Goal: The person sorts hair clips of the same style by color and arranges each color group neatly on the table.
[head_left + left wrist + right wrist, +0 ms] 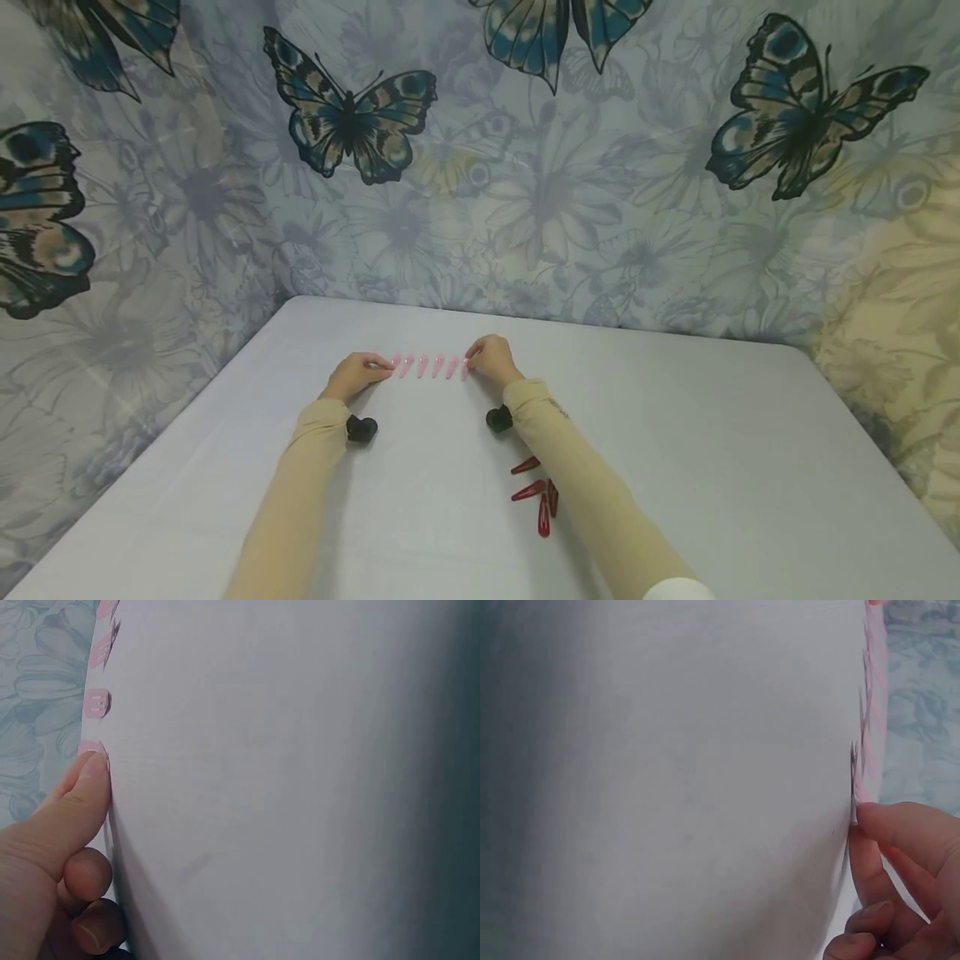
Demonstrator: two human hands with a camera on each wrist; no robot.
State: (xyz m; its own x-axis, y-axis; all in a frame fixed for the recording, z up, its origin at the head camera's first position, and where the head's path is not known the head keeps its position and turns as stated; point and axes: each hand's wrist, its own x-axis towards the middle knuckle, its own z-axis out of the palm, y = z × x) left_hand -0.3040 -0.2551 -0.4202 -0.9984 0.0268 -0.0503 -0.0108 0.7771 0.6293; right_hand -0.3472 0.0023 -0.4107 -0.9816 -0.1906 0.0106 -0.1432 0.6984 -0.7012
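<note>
Several pink snap hair clips (437,367) lie side by side in a row on the white table, their narrow ends toward me. At the row's left end, my left hand (355,375) pinches the outermost pink clip (91,745); the thumb covers much of it in the left wrist view. My right hand (492,357) is at the opposite end, thumb and index finger pinching the last pink clip (465,370). The right wrist view shows those fingertips low at the tabletop, with the other fingers curled beneath.
Several dark red snap hair clips (543,515) lie loosely grouped beside my right forearm, which hides part of them. A black wrist camera (362,429) is strapped to each wrist. Butterfly-patterned fabric (525,208) hangs behind the white table (712,467).
</note>
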